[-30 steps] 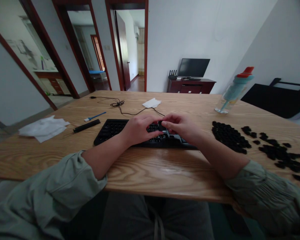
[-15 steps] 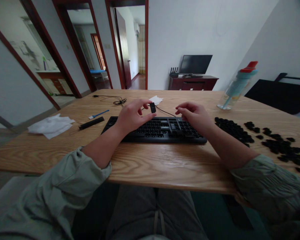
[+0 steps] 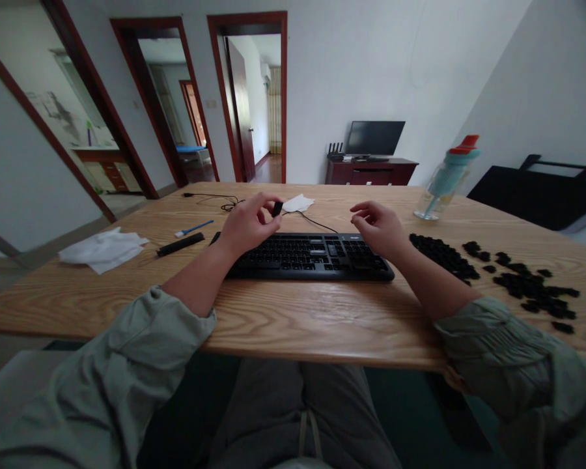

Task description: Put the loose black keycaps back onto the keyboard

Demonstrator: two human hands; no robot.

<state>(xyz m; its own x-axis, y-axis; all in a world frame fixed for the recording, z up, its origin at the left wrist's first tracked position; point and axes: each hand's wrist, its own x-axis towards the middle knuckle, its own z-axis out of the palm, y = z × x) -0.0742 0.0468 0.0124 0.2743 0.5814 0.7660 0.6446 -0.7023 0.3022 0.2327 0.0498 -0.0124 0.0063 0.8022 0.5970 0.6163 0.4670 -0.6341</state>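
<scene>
Pinched between my left hand's (image 3: 249, 225) thumb and fingers is a small black keycap (image 3: 277, 208), raised above the back edge of a black keyboard (image 3: 297, 264). Many key positions on the keyboard show bare sockets, while a few keys look capped. My right hand (image 3: 378, 228) hovers over the keyboard's right end, fingers loosely bent and apart from the thumb, with nothing visible in it. A dense pile of black keycaps (image 3: 442, 255) lies right of the keyboard. Farther right is a looser scatter of keycaps (image 3: 532, 286).
On the left of the wooden table (image 3: 293, 319) lie white tissues (image 3: 102, 249), a long black bar (image 3: 180, 244) and a blue brush (image 3: 198, 227). Behind the keyboard are a cable (image 3: 317, 223) and a white paper (image 3: 299, 203). A bottle (image 3: 442, 185) stands at back right.
My left hand has shifted left with the keycap, which has turned. My right hand stays near the keyboard's right end, its fingers a little more spread. The camera view has tilted slightly.
</scene>
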